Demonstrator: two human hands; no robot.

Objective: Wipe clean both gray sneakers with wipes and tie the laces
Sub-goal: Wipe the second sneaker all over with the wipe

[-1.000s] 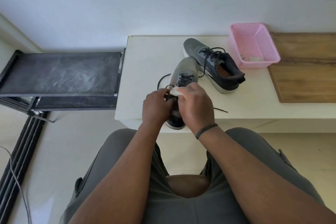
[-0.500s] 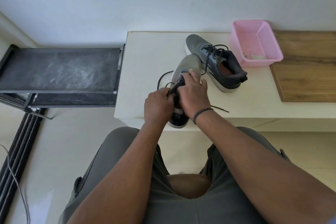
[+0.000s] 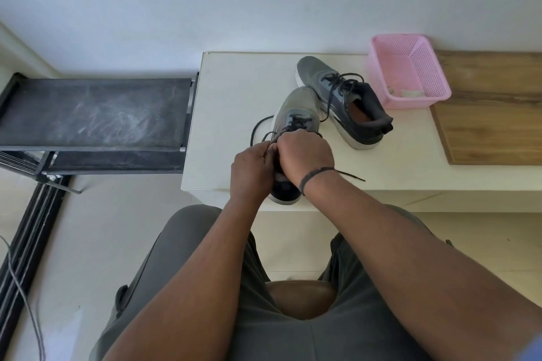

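Two gray sneakers stand on a white table (image 3: 234,91). The near sneaker (image 3: 296,108) points away from me, its heel at the table's front edge. My left hand (image 3: 252,170) pinches a dark lace (image 3: 258,129) that loops out to the left. My right hand (image 3: 305,155) is closed over the sneaker's tongue and laces; whether a wipe is still inside it is hidden. A loose lace end (image 3: 352,176) trails right of my wrist. The far sneaker (image 3: 343,97) lies behind, laces untied.
A pink mesh basket (image 3: 410,73) with a white scrap inside stands at the back right. A wooden board (image 3: 492,108) covers the table's right part. A dusty black rack (image 3: 93,114) stands left of the table. My knees are below the table edge.
A white wipe showed in my right hand a second ago; it no longer shows. The right hand moved forward over the sneaker, then back onto the laces beside the left hand.
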